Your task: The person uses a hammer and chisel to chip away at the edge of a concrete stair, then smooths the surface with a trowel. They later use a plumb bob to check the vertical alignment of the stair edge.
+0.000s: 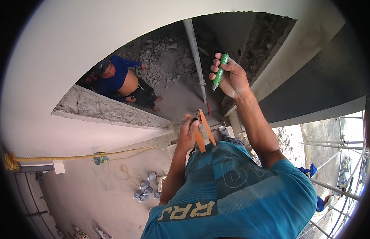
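My right hand (pixel 235 79) is raised at the upper right, its fingers wrapped round a green marker (pixel 221 71). The marker tilts, with its narrow pale tip pointing down and to the left. Lower down, in front of my body, my left hand (pixel 186 135) grips an orange tool with two long flat slats (pixel 207 126). Its exact kind cannot be made out. A small dark piece shows by the left thumb. The two hands are well apart.
Beyond a curved opening in the white wall (pixel 45 79), a person in a blue top (pixel 123 81) crouches near rubble (pixel 161 55). A metal pole (pixel 195 51) stands there. A yellow rope (pixel 73 157) stretches at left; grey cone-shaped objects (pixel 144 191) lie below. Scaffolding (pixel 332 145) is at right.
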The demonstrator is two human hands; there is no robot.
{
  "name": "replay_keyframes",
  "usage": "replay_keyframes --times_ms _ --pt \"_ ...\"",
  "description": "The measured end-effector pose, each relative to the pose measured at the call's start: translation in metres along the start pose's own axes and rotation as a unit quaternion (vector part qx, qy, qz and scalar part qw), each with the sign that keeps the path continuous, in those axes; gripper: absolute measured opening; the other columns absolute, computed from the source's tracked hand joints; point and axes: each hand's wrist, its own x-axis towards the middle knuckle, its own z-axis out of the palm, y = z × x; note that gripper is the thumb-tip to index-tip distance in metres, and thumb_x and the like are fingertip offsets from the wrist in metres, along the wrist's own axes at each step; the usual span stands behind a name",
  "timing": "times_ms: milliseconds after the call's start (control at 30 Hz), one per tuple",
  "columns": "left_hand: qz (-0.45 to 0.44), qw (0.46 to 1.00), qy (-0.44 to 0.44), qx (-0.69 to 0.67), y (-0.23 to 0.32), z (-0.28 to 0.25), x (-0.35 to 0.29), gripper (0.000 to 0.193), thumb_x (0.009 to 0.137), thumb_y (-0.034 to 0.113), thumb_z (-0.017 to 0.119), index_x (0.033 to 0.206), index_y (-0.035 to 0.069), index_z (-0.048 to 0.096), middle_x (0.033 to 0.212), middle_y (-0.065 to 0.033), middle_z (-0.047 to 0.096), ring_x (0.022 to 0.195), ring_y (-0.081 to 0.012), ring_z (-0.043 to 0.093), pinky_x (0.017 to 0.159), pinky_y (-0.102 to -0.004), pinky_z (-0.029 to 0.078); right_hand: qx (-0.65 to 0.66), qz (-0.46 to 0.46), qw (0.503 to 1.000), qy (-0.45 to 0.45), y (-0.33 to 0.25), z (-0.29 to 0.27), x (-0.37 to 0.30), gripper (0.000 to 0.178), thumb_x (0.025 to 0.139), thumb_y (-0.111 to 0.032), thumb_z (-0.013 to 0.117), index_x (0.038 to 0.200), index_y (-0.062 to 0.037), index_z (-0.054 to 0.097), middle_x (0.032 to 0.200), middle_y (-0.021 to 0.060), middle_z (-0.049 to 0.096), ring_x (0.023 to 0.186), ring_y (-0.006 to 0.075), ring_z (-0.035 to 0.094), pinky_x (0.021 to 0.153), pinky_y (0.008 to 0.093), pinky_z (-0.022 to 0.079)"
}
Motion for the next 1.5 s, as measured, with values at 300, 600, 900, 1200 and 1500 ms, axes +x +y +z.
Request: replay_keyframes --times_ms 300,600,900,1200,1500 --pt "-0.019 0.997 -0.067 0.045 0.017 -0.004 0.012 0.037 0.090 0.028 0.061 0.108 -0.004 0.055 0.085 -0.0079 0.060 0.076 -0.0118 0.055 0.070 -0.0273 0.045 -0.628 0.046 0.757 -0.175 -0.020 -0.001 -0.057 0.039 0.086 -0.010 0.057 0.122 0.0029 0.047 0.081 0.0092 0.058 0.073 0.0224 0.056 0.068 0.0345 0.045" --pt "0.050 0.970 -0.145 0.191 0.044 -0.002 0.030 0.032 0.086 0.016 0.062 0.108 -0.005 0.055 0.084 -0.0189 0.061 0.076 -0.0316 0.062 0.070 -0.0372 0.047 -0.799 0.073 0.538 -0.257 -0.016 0.015 -0.081 0.024 0.080 -0.006 0.059 0.104 -0.0017 0.058 0.094 0.0141 0.061 0.093 0.0338 0.059 0.077 0.0423 0.046" --pt "0.034 0.933 -0.222 0.280 0.053 0.013 0.035 0.031 0.085 0.020 0.062 0.102 -0.005 0.059 0.089 -0.0239 0.062 0.084 -0.0395 0.060 0.072 -0.0405 0.046 -0.886 0.011 0.335 -0.320 -0.013 0.017 -0.085 0.019 0.070 -0.004 0.060 0.088 -0.0009 0.065 0.085 0.0141 0.063 0.087 0.0285 0.062 0.078 0.0382 0.049" --pt "0.031 0.926 -0.232 0.298 0.050 0.026 0.035 0.027 0.086 0.022 0.062 0.093 -0.004 0.060 0.085 -0.0245 0.062 0.081 -0.0423 0.058 0.070 -0.0448 0.044 -0.884 0.012 0.310 -0.350 -0.005 -0.005 -0.084 0.013 0.071 -0.005 0.057 0.079 0.0014 0.064 0.083 0.0138 0.063 0.085 0.0284 0.062 0.078 0.0373 0.050" --pt "0.046 0.914 -0.233 0.330 0.035 0.035 0.040 0.026 0.083 0.020 0.063 0.093 -0.003 0.062 0.085 -0.0247 0.062 0.081 -0.0418 0.059 0.071 -0.0449 0.045 -0.849 0.134 0.355 -0.368 -0.016 -0.011 -0.073 0.013 0.069 -0.002 0.060 0.080 0.0029 0.064 0.085 0.0174 0.064 0.087 0.0340 0.062 0.076 0.0403 0.050"
